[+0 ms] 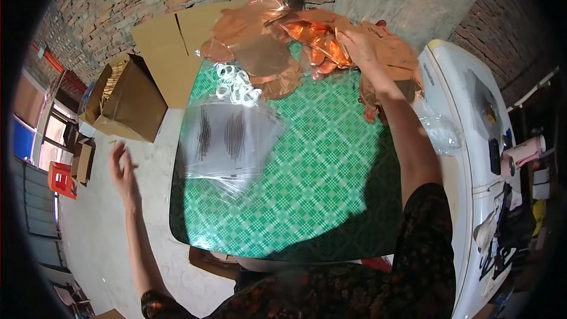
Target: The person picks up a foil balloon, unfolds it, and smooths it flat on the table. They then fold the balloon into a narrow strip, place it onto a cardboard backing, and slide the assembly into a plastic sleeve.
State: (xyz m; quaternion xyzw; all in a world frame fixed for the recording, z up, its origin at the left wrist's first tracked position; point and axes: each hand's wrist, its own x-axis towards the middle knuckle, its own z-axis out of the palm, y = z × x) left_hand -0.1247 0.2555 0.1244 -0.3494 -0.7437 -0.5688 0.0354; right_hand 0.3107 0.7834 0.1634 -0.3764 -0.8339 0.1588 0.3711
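My right hand (357,48) reaches to the far side of the table, its fingers closed on a shiny orange-copper foil piece (325,44), perhaps a flat foil balloon. More flat copper foil pieces (251,53) lie beside it in a heap, with others (393,53) under and beyond my right forearm. My left hand (123,174) is off the table's left side, above the floor, fingers loosely bent and apart with nothing in them. Nearest on the table are a stack of clear plastic bags (260,142) with dark printed marks and a pile of white rings or ribbon coils (236,84).
The table (319,183) has a green checked cover. An open cardboard box (133,103) stands on the floor at the left, near a brown cardboard sheet (162,41). A white fridge-like appliance (455,82) flanks the right side, with clear plastic (440,133) beside it.
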